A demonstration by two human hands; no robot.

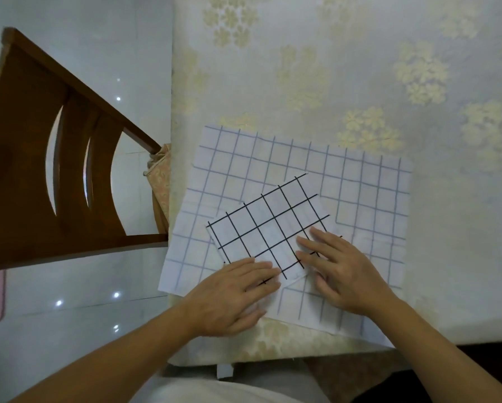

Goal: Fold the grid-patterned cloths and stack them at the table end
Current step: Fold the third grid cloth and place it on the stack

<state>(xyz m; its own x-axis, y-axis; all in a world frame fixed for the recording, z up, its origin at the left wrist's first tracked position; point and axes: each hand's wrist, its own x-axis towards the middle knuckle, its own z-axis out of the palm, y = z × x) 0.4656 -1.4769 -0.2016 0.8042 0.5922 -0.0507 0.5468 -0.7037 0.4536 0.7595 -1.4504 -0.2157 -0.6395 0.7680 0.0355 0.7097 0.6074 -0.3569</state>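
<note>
1. A small folded cloth [267, 225] with black grid lines lies in the lower middle of the frame, turned at an angle.
2. It rests on a larger spread cloth [360, 181] with pale blue grid lines.
3. The left hand [232, 298] lies flat on the lower corner of the folded cloth, fingers straight and close together.
4. The right hand [342, 274] presses flat on its right corner, fingers slightly spread.
5. Both cloths lie on the table [331, 68], which has a flowered cover.
6. A wooden chair [40, 158] stands at the left of the frame.
</note>
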